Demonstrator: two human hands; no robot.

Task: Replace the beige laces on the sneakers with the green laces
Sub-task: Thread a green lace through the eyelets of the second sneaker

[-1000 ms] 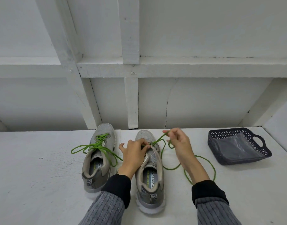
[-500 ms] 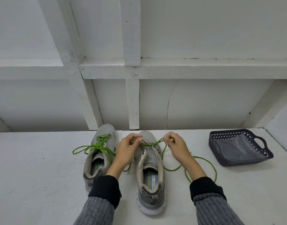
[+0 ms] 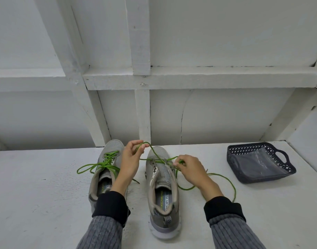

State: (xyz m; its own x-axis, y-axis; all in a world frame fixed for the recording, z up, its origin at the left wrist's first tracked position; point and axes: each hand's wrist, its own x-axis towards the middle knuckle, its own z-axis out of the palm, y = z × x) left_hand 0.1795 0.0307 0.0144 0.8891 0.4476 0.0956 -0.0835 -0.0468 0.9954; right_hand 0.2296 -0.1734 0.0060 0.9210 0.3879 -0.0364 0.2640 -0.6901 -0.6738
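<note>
Right now I see the green lace [image 3: 158,157] crossing the toe end of the right sneaker [image 3: 163,191] on the white table [image 3: 37,203]. My left hand [image 3: 130,162] pinches one strand, raised above the toe; my right hand [image 3: 190,170] pinches the other beside the eyelets. Just left stands the left sneaker [image 3: 104,169], green-laced. Well apart to the right sits a dark basket [image 3: 258,164].
</note>
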